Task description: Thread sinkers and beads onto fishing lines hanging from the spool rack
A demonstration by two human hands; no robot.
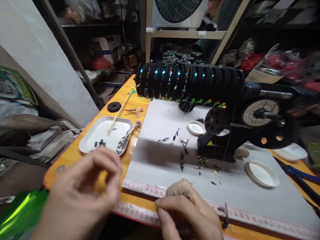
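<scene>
My left hand point(84, 194) hovers over the near left corner of the orange table point(69, 155), fingers curled toward the thumb; whether it pinches something small is unclear through blur. My right hand point(190, 219) rests at the table's front edge with fingers closed around a ball of tan twine point(180, 187). A small dark tackle piece point(226, 218) lies just right of that hand. Small dark beads and hooks point(183, 152) are scattered on the white sheet point(161, 162) ahead.
A white tray point(88, 142) with small parts and a thin stick sits at left. A row of black spools point(187, 80) stands at the back. A black geared winding machine point(254, 126) fills the right. Round white lids point(261, 174) and blue-handled pliers point(302, 175) lie nearby.
</scene>
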